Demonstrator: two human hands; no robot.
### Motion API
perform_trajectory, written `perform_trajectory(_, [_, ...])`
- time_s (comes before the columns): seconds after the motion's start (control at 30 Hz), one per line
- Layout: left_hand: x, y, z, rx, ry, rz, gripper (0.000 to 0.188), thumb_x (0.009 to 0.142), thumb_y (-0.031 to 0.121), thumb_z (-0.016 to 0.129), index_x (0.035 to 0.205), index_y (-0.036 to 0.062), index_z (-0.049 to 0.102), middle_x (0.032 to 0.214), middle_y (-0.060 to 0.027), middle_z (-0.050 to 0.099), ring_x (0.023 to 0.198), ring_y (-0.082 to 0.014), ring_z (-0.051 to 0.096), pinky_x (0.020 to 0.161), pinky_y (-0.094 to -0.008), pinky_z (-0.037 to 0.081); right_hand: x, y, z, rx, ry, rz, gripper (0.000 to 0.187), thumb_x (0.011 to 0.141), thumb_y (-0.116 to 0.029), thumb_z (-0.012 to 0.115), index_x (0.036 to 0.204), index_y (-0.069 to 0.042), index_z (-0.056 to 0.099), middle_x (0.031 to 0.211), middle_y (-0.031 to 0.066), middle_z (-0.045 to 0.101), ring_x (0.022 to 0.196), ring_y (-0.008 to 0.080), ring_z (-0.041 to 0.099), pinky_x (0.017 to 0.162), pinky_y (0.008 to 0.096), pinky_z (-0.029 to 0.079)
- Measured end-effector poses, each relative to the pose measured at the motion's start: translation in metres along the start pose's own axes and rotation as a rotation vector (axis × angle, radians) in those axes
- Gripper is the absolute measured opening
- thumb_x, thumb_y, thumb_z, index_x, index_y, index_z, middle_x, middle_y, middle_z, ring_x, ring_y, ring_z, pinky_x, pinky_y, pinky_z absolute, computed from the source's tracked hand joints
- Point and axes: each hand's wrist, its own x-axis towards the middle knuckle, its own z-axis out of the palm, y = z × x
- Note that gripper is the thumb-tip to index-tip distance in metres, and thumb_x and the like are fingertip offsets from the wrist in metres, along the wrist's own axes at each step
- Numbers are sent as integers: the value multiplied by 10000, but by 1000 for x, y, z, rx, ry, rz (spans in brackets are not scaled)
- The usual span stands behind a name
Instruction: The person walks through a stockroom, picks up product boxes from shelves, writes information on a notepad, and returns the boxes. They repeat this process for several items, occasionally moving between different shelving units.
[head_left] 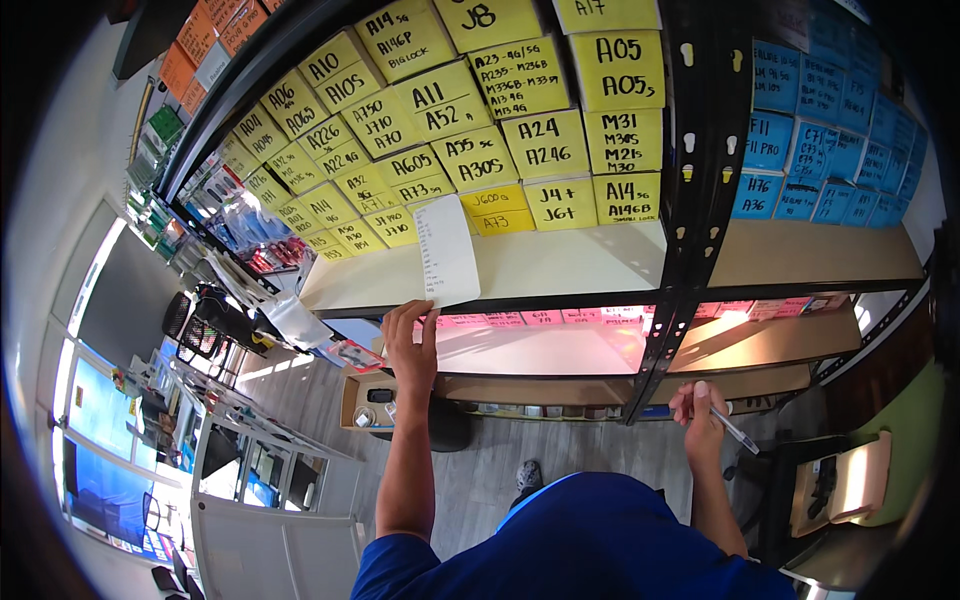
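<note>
Far L, below shelf level: open tan box [348, 408] w/ small dark items inside, too small to ID. Next, person's L hand [410, 345] at the shelf's [570, 262] front edge, thumb + fingers pinching the near L corner of a white sheet [455, 250]. Sheet juts back from that edge, its far end overlapping the yellow boxes [433, 100]; can't tell if it touches them. Handwriting runs down the sheet's L side, rest bare, so prob. only part-filled. Yellow boxes: stacked rows, hand-lettered fronts out, contents hidden. Under the front edge: pink boxes [541, 317], contents also unseen. Further R, R hand [699, 410], fingers curled, gripping a pen [736, 433] well apart from the sheet; no writing at this instant. Far R, past the black upright [700, 130]: blue boxes [825, 150], lettered, contents n/v.
</note>
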Motion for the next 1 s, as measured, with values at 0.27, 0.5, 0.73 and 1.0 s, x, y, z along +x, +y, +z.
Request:
perform_trajectory(0.27, [-15, 28, -16, -13, 77, -10, 86, 970, 54, 738, 1051, 47, 712, 1047, -111, 739, 1009, -323, 663, 924, -434, 496, -9, -4, -23, 6, -46, 20, 426, 1157, -408, 502, 1027, -32, 654, 812, 77, 710, 651, 85, 556, 590, 242, 415])
perform_trajectory(0.5, [-6, 36, -21, 20, 20, -8, 86, 996, 76, 709, 1075, 41, 704, 1029, -110, 732, 987, -328, 657, 919, -442, 495, -12, -2, -26, -7, -92, 34, 429, 1160, -413, 494, 1027, -34, 644, 809, 81, 696, 642, 99, 563, 586, 250, 419])
perform_trajectory(0.73, [-22, 22, -18, -115, -11, -163, 217, 1023, 117, 697, 1225, 39, 686, 1125, -138, 707, 1050, -323, 656, 950, -423, 503, -13, -9, -20, -13, -95, 23, 424, 1151, -409, 515, 1016, -36, 665, 813, 74, 717, 641, 82, 563, 586, 237, 410])
perform_trajectory(1.0, [-88, -23, 44, -526, 263, -486, 406, 1101, 200, 630, 1440, -3, 535, 1271, -89, 593, 1114, -189, 583, 970, -356, 489, -16, -10, -1, -64, -29, 120, 434, 1149, -401, 517, 1092, -11, 698, 864, 81, 748, 662, 87, 596, 617, 239, 469])
